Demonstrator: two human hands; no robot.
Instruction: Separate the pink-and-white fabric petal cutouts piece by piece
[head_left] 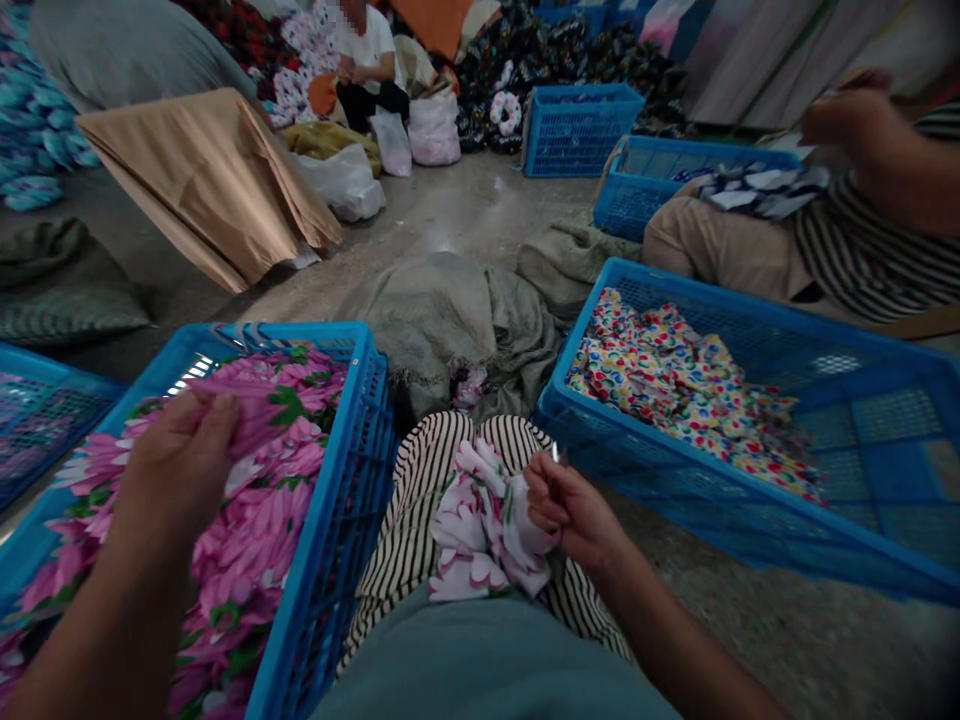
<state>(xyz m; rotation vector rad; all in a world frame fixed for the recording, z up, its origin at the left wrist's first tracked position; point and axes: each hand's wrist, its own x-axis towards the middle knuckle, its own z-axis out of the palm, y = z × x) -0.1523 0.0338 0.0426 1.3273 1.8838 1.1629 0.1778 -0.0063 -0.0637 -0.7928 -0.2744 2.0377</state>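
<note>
My left hand (176,455) is closed over the left-hand crate, pinching a pink fabric piece (259,415) with a green patch. Beneath it, many similar pink and green fabric pieces (255,540) fill the blue plastic crate (371,370). My right hand (570,505) is closed above my lap, and a small shiny metal tip (555,453) sticks up from its fingers; the rest of that tool is hidden. Beside this hand, a bunched white fabric piece with pink petal edges (480,530) lies on my striped trousers (390,540).
At the right stands a blue crate (750,520) with colourful dotted fabric pieces (675,380). Grey-green sacking (442,310) lies ahead of my knees. A co-worker in a striped top (862,240) sits at the right, another person (371,60) farther back. Brown cloth (202,180) drapes at left.
</note>
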